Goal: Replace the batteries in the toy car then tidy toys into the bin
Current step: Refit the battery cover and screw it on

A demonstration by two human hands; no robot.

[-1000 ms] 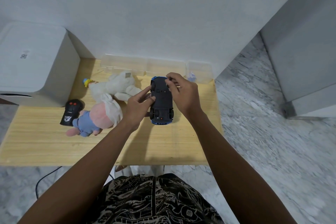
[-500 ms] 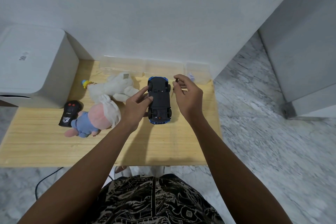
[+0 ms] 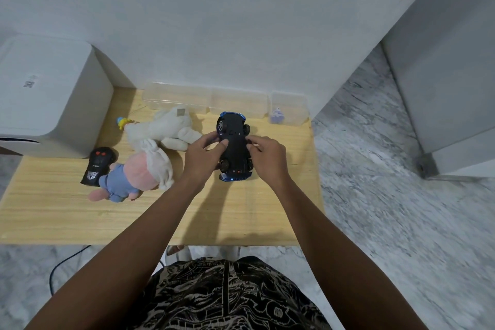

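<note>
You're on the battery step: left hand (image 3: 203,154) grips the upturned toy car (image 3: 233,146) above the worktop (image 3: 241,211), right hand (image 3: 267,154) fingers pinch something thin at its underside, probably a screwdriver; next, open the cover.

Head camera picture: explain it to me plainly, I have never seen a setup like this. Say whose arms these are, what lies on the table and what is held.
There is no machine here. A person wears a camera on the head, so you look down along their own arms. The left hand and right hand both grip a toy car turned upside down, black underside up, over a wooden table. The right hand also seems to pinch a thin tool; it is too small to name. On the table lie a white plush toy, a pink and blue doll, a black remote control and clear plastic boxes by the wall.
</note>
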